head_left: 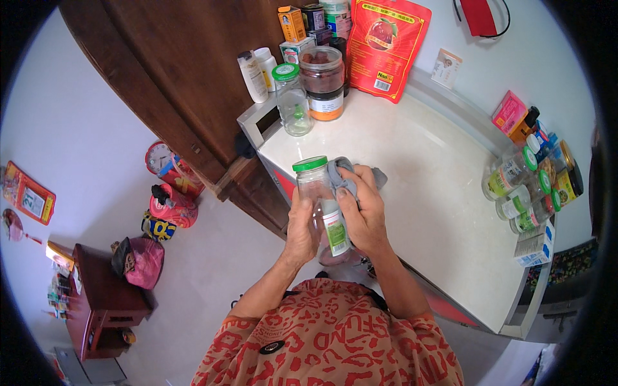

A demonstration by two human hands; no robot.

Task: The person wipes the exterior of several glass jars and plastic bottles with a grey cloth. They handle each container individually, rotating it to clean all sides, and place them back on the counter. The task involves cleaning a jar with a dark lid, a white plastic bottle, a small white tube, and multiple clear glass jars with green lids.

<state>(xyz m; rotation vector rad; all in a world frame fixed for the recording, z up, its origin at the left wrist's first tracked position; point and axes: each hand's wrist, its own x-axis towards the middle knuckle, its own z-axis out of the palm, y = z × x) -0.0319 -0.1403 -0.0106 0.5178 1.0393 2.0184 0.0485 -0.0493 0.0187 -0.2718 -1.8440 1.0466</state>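
My left hand (302, 227) grips the side of a clear glass jar (316, 190) with a green lid, held upright but slightly tilted in front of my body. A label with green print faces up on its side. My right hand (363, 207) holds a grey cloth (340, 173) bunched against the jar's upper right side; part of the cloth hangs past the fingers. The jar is above the near left edge of a white-topped cabinet. Another glass jar with a green lid (295, 108) stands at the cabinet's back left corner.
Stacked plastic tubs (322, 72), bottles and small boxes crowd the back left of the white countertop (410, 159), beside a red pouch (388, 48). Several green-lidded jars (512, 173) and a white box (533, 246) line its right side. A dark wooden cabinet (193, 72) adjoins at left.
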